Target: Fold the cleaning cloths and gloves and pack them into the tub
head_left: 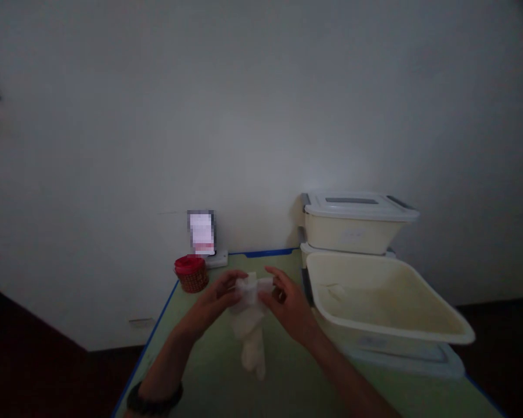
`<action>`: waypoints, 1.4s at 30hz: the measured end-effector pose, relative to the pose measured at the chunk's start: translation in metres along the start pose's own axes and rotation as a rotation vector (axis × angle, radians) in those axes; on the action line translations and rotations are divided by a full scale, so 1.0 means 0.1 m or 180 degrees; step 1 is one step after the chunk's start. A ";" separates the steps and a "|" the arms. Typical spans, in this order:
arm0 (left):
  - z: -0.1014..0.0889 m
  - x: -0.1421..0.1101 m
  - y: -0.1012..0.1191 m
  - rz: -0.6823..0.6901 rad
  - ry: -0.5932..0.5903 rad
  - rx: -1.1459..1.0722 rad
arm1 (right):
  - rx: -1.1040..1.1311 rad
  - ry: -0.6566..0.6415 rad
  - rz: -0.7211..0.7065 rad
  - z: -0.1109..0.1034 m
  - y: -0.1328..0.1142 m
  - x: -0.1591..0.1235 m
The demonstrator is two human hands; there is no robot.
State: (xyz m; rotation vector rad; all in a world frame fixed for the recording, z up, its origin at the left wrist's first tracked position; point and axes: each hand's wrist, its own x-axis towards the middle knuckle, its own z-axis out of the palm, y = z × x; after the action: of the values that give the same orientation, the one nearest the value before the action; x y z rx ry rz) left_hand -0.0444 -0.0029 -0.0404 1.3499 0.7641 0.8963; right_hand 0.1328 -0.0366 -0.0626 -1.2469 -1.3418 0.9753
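A thin, white, partly see-through limp thing (247,325) hangs between my two hands over the table; whether it is a bag, a glove or cloth I cannot make out. Its crumpled lower end droops towards me. My left hand (220,295) pinches its upper left edge between thumb and fingers. At the upper right edge, my right hand (286,299) grips it with the thumb in front, its index finger raised. A dark band sits on my left wrist.
The green table (213,371) is edged with blue tape. To the right, an open cream tub (392,331) stands before a lidded bin (348,232), with a lid-like piece (418,360) below. At the back left are a red-lined wicker basket (194,281) and a blurred-out screen (201,232).
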 end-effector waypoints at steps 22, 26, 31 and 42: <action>0.39 0.04 0.72 0.1202 0.0571 -0.0008 | -0.0820 -0.0001 -0.1762 -0.25 -1.01 0.07; 0.40 0.02 0.71 0.1213 0.0652 0.0018 | -0.0519 -0.0190 -0.1369 -0.23 -0.93 0.07; 0.42 -0.07 0.71 0.1448 0.0932 0.0300 | -0.0062 -0.0352 -0.0896 -0.24 -0.88 0.07; 0.41 -0.08 0.73 0.1370 0.1064 0.0523 | 0.0024 -0.0127 -0.0699 -0.39 -0.94 0.07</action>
State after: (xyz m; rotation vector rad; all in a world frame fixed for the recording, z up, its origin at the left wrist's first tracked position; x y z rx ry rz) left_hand -0.0193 -0.0294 0.0354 1.5618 0.8279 1.4514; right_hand 0.1561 -0.0456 0.0358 -1.0533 -1.4705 0.8532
